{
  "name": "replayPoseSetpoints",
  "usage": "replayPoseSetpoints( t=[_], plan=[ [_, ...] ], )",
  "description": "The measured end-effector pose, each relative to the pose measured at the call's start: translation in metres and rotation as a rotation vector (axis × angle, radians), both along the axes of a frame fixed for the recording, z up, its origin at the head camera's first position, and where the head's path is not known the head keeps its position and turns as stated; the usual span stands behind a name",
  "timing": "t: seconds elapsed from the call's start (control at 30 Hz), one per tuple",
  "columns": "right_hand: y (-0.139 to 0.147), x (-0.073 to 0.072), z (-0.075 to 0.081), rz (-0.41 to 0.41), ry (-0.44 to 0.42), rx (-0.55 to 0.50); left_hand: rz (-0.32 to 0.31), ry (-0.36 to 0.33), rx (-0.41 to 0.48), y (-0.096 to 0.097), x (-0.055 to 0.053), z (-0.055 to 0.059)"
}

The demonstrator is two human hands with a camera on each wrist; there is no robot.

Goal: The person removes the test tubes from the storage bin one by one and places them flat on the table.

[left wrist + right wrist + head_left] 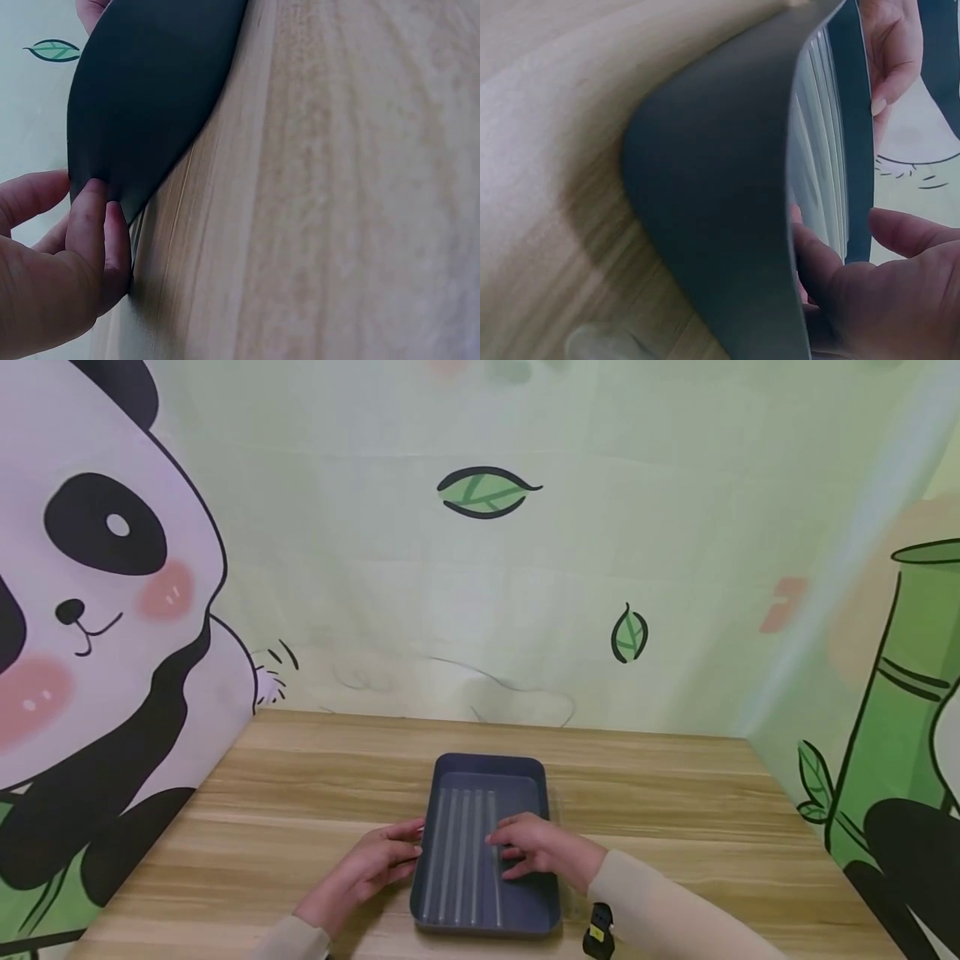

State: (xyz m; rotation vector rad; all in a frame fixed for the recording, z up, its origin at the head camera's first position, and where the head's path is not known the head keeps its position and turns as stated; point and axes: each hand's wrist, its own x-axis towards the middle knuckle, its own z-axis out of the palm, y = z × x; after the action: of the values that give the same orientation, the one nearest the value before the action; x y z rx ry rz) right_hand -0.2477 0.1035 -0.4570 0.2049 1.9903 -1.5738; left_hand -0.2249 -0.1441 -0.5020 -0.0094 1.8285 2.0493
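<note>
A dark blue-grey rectangular tray (525, 902) lies lengthwise on the wooden table. Several long, thin, clear sticks (457, 852) lie side by side along its left half. My right hand (536, 843) reaches over the right wall into the tray, fingertips right at the rightmost stick; in the right wrist view its thumb (900, 232) stands apart from the fingers. Against the outside of the left wall, my left hand (378, 860) rests its fingertips. In the left wrist view its fingers (88, 217) lie along the tray's outer wall, the thumb near the rim.
Wood-grain tabletop (675, 810) surrounds the tray. Behind it stands a pale green backdrop (360, 568) printed with leaves, a panda and bamboo. A black band with a yellow mark (598, 932) shows by the right sleeve.
</note>
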Motion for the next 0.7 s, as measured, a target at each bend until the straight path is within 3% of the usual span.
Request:
replayPoseSetpoints(
  t=[0.7],
  plan=[
    [-0.0059, -0.0025, 0.0018, -0.001, 0.016, 0.058, 0.003, -0.004, -0.003, 0.0011, -0.0009, -0.0005]
  ],
)
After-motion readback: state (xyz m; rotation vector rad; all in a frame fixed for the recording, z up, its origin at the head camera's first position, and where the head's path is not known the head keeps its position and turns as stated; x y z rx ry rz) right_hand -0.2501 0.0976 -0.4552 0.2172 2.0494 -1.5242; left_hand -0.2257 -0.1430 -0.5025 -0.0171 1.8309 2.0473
